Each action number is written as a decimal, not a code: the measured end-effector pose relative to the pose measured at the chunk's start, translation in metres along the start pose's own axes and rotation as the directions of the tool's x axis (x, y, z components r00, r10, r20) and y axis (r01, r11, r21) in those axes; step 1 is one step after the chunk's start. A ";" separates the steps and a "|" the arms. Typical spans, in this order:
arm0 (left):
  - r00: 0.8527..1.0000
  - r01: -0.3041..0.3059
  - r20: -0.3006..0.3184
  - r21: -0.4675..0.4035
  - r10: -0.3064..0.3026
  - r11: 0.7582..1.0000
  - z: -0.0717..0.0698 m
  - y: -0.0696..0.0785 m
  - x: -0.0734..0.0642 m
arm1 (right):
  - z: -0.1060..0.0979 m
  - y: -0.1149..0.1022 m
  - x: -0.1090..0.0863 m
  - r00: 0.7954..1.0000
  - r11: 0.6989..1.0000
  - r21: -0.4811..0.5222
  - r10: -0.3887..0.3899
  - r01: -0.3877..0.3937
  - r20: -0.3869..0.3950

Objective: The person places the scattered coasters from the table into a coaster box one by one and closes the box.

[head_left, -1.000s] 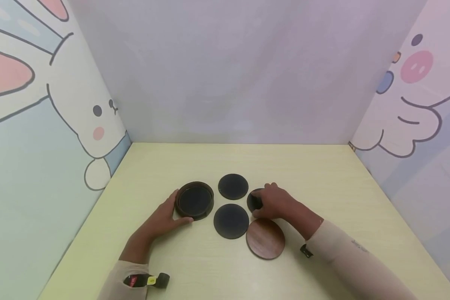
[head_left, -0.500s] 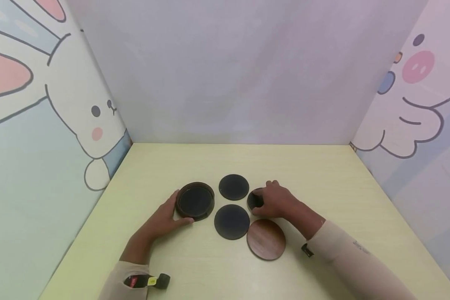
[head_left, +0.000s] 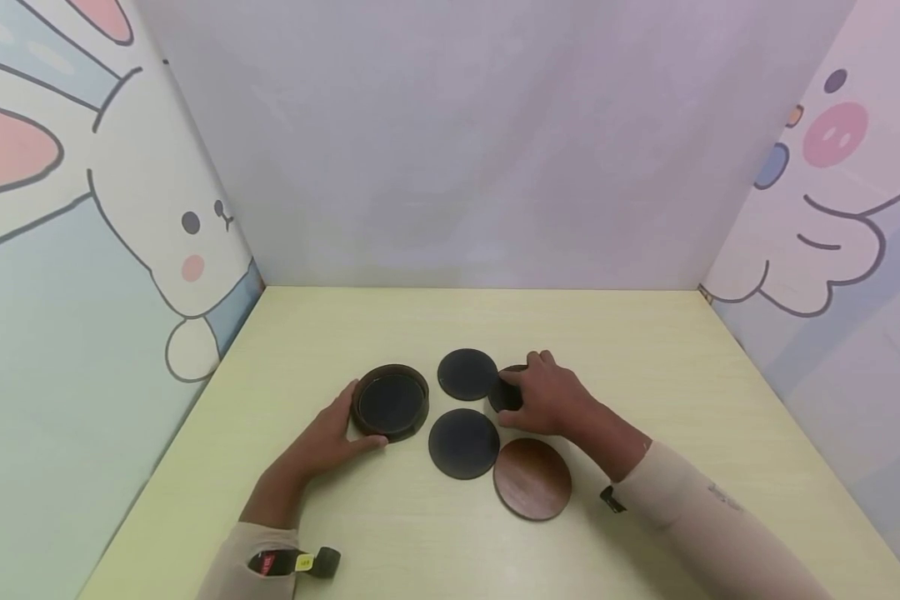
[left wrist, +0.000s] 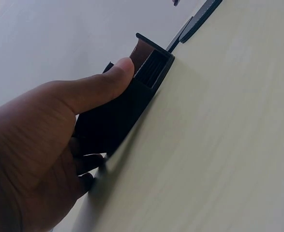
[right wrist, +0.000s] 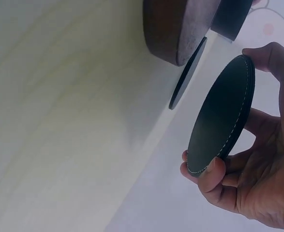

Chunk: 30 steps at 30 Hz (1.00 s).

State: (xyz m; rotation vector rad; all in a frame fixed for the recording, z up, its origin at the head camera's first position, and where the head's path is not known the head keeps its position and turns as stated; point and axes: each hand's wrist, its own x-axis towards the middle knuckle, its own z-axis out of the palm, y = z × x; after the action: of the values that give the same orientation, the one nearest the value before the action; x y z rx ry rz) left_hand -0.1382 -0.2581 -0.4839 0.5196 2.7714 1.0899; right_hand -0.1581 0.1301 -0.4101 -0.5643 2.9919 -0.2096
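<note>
The desk [head_left: 390, 529] is brightly and softly lit in the head view, its near edge washed paler than its far corners. A diffuse shadow is cast beneath the right sleeve [head_left: 720, 521], and a faint sheen is caught on the brown disc [head_left: 532, 481]. The side walls [head_left: 52, 350] are splayed outward by the wide lens. In the dimmer left wrist view, the holder [left wrist: 113, 118] is rendered nearly black, and a blurred shadow is seen beside the left hand [left wrist: 45, 130]. The right wrist view is coolly tinted; stitching is resolved on the held disc [right wrist: 221, 116], while the desk's grain is softened.
</note>
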 end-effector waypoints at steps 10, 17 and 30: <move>1.000 0.002 -0.004 0.006 -0.002 1.000 0.001 -0.001 0.000 | -0.002 -0.015 0.000 0.994 0.997 -0.042 -0.066 0.062 -0.088; 1.000 -0.003 -0.008 0.006 0.003 1.000 0.001 -0.001 -0.001 | -0.006 -0.026 0.003 0.988 0.995 -0.056 -0.086 0.079 -0.129; 1.000 0.011 0.003 0.026 -0.011 1.000 -0.003 0.006 -0.006 | -0.014 -0.050 0.010 0.982 0.994 -0.022 -0.111 0.108 -0.152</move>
State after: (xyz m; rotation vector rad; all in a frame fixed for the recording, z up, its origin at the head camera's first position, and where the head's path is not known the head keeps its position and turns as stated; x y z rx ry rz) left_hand -0.1318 -0.2579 -0.4777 0.5076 2.7859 1.0513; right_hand -0.1512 0.0819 -0.3896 -0.7484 3.1146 -0.2512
